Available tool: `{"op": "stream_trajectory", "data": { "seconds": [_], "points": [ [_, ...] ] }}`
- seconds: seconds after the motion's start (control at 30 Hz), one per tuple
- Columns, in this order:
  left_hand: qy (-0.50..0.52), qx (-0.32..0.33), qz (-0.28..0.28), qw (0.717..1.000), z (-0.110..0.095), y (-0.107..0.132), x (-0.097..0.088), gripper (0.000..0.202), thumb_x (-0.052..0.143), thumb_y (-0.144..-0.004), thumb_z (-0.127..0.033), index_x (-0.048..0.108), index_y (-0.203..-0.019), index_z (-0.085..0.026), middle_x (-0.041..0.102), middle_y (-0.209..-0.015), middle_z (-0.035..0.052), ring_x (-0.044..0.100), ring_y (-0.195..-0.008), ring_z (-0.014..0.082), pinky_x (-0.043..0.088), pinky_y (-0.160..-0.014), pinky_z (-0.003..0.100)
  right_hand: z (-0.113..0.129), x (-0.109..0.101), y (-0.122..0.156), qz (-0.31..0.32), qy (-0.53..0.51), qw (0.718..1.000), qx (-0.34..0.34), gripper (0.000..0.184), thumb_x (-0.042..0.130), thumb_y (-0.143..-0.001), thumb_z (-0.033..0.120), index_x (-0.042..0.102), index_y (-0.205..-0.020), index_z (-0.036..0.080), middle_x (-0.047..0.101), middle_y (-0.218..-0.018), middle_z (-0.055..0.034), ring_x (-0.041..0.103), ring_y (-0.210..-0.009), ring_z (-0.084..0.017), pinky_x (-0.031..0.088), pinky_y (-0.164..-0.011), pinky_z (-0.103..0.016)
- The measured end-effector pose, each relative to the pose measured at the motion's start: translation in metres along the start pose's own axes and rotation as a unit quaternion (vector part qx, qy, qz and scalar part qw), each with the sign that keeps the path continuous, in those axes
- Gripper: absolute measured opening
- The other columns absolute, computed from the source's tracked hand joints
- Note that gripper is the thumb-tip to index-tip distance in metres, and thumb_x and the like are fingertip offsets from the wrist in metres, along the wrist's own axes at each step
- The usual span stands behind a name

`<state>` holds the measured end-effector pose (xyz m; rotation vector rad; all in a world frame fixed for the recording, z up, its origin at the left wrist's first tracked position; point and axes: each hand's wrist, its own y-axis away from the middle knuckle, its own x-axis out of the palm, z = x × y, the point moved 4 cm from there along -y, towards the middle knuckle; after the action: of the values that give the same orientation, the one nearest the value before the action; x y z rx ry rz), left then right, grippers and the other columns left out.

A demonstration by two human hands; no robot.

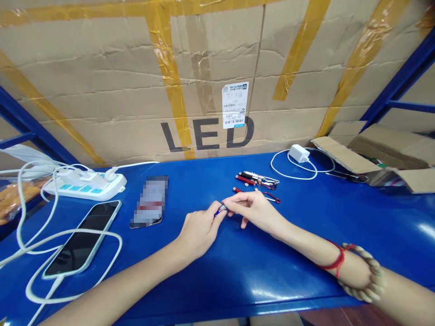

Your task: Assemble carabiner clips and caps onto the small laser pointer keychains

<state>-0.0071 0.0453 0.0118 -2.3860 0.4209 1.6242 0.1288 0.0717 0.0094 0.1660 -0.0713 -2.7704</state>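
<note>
Over the middle of the blue table, my left hand (200,228) is closed around a small blue keychain flashlight (222,208), most of it hidden by the fingers. A silvery end shows between thumb and forefinger. My right hand (253,208) pinches at that end with thumb and fingertips, and the two hands meet there. Whether my right fingers hold a separate small part cannot be made out. Just beyond my right hand lie several slim keychain flashlights (249,180), red, black and silver, with clips attached. A small round silvery disc (246,184) lies among them.
Left of my hands lie a phone with a blurred screen (149,201) and a dark-screened phone (83,240) on a looping white cable. Behind them stands a white power strip (98,185). A white charger (299,154) and an open carton (390,154) are at right. A large taped cardboard box (118,99) walls the back.
</note>
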Motion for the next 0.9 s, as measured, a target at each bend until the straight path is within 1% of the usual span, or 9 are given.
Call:
{"op": "stream_trajectory", "data": {
  "seconds": [0.07, 0.13, 0.2, 0.27, 0.47, 0.6, 0.73, 0.8, 0.9],
  "points": [
    [-0.004, -0.005, 0.001, 1.0, -0.0003, -0.001, 0.0001, 0.025, 0.025, -0.095, -0.032, 0.048, -0.1, -0.022, 0.067, -0.078, 0.0012, 0.065, -0.072, 0.0214, 0.034, -0.057, 0.025, -0.0008, 0.0012, 0.0013, -0.006, -0.021, 1.0, -0.007, 0.034, 0.063, -0.074, 0.039, 0.069, -0.09, 0.009, 0.065, -0.07, -0.0058, 0.061, -0.064, -0.012, 0.047, -0.037, -0.014],
    [-0.008, -0.008, 0.006, 1.0, -0.0003, -0.0017, 0.0001, 0.025, 0.025, -0.096, -0.032, 0.047, -0.1, -0.022, 0.067, -0.077, 0.0011, 0.065, -0.072, 0.0212, 0.033, -0.056, 0.024, -0.0002, 0.0022, 0.0031, -0.015, -0.038, 0.999, 0.002, 0.031, 0.063, -0.075, 0.036, 0.07, -0.089, 0.01, 0.063, -0.065, -0.0028, 0.058, -0.053, -0.009, 0.045, -0.035, -0.013],
    [-0.011, -0.009, 0.014, 1.0, -0.0004, -0.0022, 0.0, 0.024, 0.025, -0.095, -0.032, 0.046, -0.098, -0.021, 0.066, -0.074, 0.0009, 0.065, -0.07, 0.0211, 0.032, -0.055, 0.024, 0.0016, 0.0032, 0.0048, -0.025, -0.043, 0.999, 0.014, 0.026, 0.062, -0.076, 0.032, 0.07, -0.088, 0.01, 0.058, -0.057, 0.0014, 0.05, -0.039, -0.004, 0.042, -0.031, -0.013],
    [-0.012, -0.007, 0.02, 1.0, -0.0005, -0.0025, 0.0001, 0.023, 0.026, -0.095, -0.031, 0.046, -0.097, -0.02, 0.065, -0.072, 0.0011, 0.064, -0.069, 0.0214, 0.031, -0.055, 0.025, 0.0038, 0.0044, 0.0059, -0.033, -0.044, 0.998, 0.02, 0.023, 0.061, -0.077, 0.028, 0.07, -0.086, 0.01, 0.053, -0.053, 0.0043, 0.045, -0.032, -0.002, 0.039, -0.03, -0.012],
    [-0.01, -0.004, 0.024, 1.0, -0.0007, -0.0034, 0.0011, 0.023, 0.025, -0.095, -0.029, 0.045, -0.103, -0.02, 0.064, -0.071, 0.0016, 0.064, -0.069, 0.0222, 0.031, -0.055, 0.025, 0.0049, 0.0057, 0.006, -0.046, -0.049, 0.998, 0.01, 0.02, 0.059, -0.078, 0.025, 0.069, -0.084, 0.009, 0.051, -0.052, 0.0051, 0.046, -0.033, -0.002, 0.039, -0.03, -0.012],
    [0.006, 0.002, 0.02, 1.0, -0.0011, -0.0026, 0.0006, 0.025, 0.024, -0.095, -0.032, 0.046, -0.098, -0.021, 0.062, -0.068, -0.0006, 0.063, -0.065, 0.0198, 0.032, -0.055, 0.024, 0.0031, 0.0059, 0.0056, -0.052, -0.052, 0.997, 0.025, 0.023, 0.06, -0.076, 0.029, 0.069, -0.085, 0.009, 0.052, -0.051, 0.0041, 0.043, -0.032, -0.002, 0.037, -0.028, -0.012],
    [0.067, 0.024, -0.017, 0.997, -0.0019, -0.0009, -0.0018, 0.025, 0.024, -0.094, -0.034, 0.045, -0.09, -0.022, 0.058, -0.067, -0.0033, 0.059, -0.06, 0.0149, 0.035, -0.056, 0.022, 0.0011, 0.0063, 0.0067, -0.081, -0.077, 0.992, 0.055, 0.027, 0.065, -0.072, 0.034, 0.07, -0.082, 0.009, 0.05, -0.046, 0.0038, 0.041, -0.035, -0.003, 0.034, -0.027, -0.011],
    [0.082, 0.026, -0.038, 0.996, -0.0012, -0.0002, -0.0022, 0.023, 0.025, -0.094, -0.034, 0.044, -0.09, -0.022, 0.058, -0.066, -0.0026, 0.059, -0.059, 0.0155, 0.034, -0.055, 0.022, 0.0009, 0.0067, 0.0077, -0.086, -0.066, 0.993, 0.039, 0.031, 0.067, -0.07, 0.039, 0.07, -0.081, 0.01, 0.049, -0.045, 0.0041, 0.04, -0.033, -0.003, 0.033, -0.027, -0.011],
    [0.067, 0.026, -0.023, 0.997, -0.0007, 0.0002, 0.0009, 0.023, 0.025, -0.093, -0.033, 0.044, -0.097, -0.02, 0.06, -0.065, -0.0004, 0.06, -0.058, 0.0185, 0.034, -0.053, 0.024, 0.0022, 0.0081, 0.0094, -0.075, -0.028, 0.997, -0.016, 0.035, 0.066, -0.07, 0.043, 0.069, -0.084, 0.012, 0.051, -0.047, 0.0037, 0.042, -0.031, -0.003, 0.035, -0.027, -0.013]
  ]
}}
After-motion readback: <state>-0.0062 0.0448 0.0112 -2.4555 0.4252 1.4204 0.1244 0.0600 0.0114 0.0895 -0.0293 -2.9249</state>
